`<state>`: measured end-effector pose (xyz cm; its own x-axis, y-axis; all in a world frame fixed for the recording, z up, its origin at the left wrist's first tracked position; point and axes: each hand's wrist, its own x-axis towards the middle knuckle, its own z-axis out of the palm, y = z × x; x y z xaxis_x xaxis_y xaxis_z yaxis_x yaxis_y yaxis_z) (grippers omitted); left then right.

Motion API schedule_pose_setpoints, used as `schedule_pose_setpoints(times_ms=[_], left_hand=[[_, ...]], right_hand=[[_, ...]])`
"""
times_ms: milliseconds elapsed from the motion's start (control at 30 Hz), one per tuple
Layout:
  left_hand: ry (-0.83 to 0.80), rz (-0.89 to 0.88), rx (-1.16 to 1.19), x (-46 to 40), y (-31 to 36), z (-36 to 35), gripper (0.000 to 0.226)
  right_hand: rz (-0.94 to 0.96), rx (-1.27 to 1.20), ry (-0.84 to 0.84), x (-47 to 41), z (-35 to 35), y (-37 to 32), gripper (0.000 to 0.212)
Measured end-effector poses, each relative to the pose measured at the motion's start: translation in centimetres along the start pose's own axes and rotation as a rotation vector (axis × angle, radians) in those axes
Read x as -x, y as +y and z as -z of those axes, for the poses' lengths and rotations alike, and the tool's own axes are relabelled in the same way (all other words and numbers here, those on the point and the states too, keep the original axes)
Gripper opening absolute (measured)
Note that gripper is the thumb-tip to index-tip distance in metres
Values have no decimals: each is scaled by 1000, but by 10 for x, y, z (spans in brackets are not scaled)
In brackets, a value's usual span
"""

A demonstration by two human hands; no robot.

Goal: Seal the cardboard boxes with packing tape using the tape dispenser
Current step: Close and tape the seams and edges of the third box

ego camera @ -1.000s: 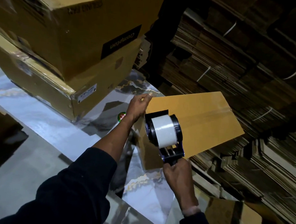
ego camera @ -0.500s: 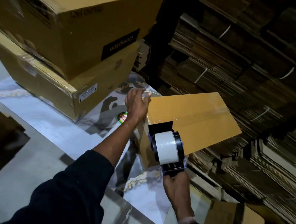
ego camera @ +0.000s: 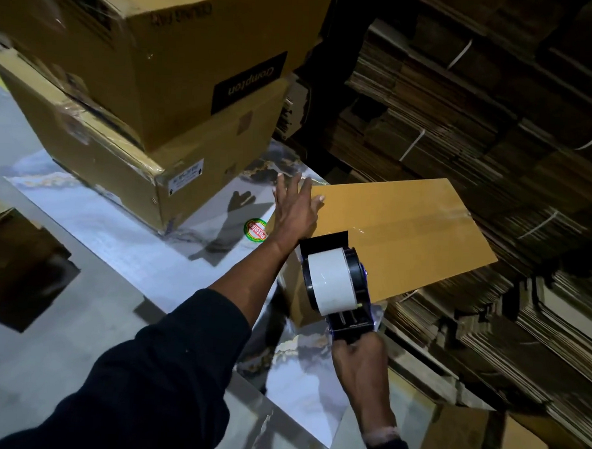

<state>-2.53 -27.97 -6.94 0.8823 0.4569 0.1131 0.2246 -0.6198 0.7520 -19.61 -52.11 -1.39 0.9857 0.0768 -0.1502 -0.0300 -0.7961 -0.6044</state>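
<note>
Flat palm braced the box, dispenser gripped by its handle.
The left hand (ego camera: 293, 214) lay spread on the stiff, probably light cardboard box (ego camera: 400, 229); the right hand (ego camera: 359, 360) clutched the tape dispenser (ego camera: 337, 285) just beside it.

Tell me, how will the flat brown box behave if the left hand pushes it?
The box looks thin, so probably light. Its base is hidden, so it may slide. The left hand with straight fingers probably steadies it against the tape dispenser.

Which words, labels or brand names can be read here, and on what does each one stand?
"Crompton": black label on the upper stacked box, upside down.
Round red-green sticker on the glossy sheet: blurred, unreadable.
White label on the lower stacked box: too small.
Print near the upper box's edge: blurred.
</note>
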Motion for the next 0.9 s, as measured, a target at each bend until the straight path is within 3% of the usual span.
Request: schedule_pose_setpoints(times_ms=[100,233,367,433,500,800,900], left_hand=[[13,-9,2,0,-4,-3,50],[31,-23,-54,0,-3,-4,53],[3,17,-294,6,13,1,61],[-35,-74,-444,16,23,2,65],[-97,-190,-507,31,32,-4,65],[-190,-176,-528,45,36,-8,62],[-187,-181,-520,45,34,-6,60]], right_hand=[[-9,5,6,10,7,15,10],[-28,-68,15,31,15,35,22],[-35,-155,4,35,15,35,15],[-27,-196,-12,35,15,32,28],[-16,-200,-2,34,14,32,22],[81,-163,8,32,12,52,10],[74,-158,-8,43,19,64,30]])
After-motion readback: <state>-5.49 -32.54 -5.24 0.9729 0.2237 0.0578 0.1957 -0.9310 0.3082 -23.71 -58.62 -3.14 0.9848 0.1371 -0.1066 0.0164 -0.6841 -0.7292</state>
